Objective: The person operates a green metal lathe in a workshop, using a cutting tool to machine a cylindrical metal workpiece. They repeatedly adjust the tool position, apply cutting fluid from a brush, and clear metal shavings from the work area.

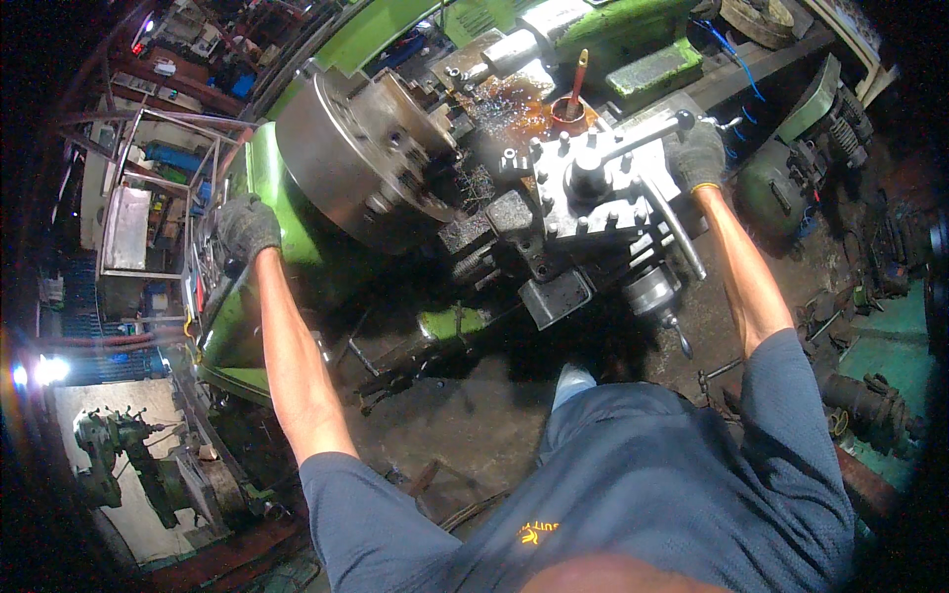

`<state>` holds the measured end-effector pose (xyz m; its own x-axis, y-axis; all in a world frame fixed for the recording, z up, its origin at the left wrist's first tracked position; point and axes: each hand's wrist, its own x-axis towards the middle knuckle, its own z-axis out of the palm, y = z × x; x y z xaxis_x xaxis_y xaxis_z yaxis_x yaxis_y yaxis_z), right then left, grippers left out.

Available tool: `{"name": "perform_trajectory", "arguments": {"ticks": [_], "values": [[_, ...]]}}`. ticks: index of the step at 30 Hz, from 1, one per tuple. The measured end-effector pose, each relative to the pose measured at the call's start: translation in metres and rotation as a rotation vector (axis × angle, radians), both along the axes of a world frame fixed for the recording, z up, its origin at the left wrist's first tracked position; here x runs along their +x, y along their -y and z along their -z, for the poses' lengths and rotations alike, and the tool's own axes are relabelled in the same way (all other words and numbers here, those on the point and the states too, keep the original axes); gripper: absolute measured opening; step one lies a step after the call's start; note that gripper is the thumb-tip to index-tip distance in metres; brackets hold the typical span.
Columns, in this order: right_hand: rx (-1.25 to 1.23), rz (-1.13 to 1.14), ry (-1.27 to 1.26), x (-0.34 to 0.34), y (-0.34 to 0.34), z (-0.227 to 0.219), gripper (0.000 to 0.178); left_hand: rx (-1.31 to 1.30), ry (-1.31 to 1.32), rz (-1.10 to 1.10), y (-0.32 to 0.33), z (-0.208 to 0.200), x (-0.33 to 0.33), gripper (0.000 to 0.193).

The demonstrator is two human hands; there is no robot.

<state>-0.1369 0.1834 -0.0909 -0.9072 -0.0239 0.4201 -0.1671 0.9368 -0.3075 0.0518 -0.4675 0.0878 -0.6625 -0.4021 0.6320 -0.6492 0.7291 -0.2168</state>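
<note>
Left hand (248,228), frame left, grip hidden from here; right hand (697,158), upper right, beside lever (645,136), fingers unclear; advised: both clear of steel drum (341,163).

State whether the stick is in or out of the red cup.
In: the stick rises from inside the red cup.

Bright in the middle, dim farther out and black at the corners, with white glare on the shiny metal block (628,173), a strong glow from the lamp (51,371) at far left, dark shadows over the floor (465,420), and bendy, blurry edges.
</note>
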Motion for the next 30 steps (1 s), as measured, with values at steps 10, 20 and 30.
{"name": "perform_trajectory", "arguments": {"ticks": [10, 20, 30], "values": [[-0.059, -0.073, -0.039, 0.002, -0.001, -0.005, 0.032, -0.057, 0.063, -0.026, -0.003, -0.002, -0.002, 0.019], [-0.09, -0.044, -0.067, 0.009, 0.002, -0.01, 0.033, -0.071, -0.021, 0.035, -0.001, 0.002, -0.002, 0.019], [0.088, -0.051, -0.061, -0.012, -0.009, 0.014, 0.029, -0.308, -0.194, 0.379, -0.078, 0.018, 0.028, 0.013]]}}
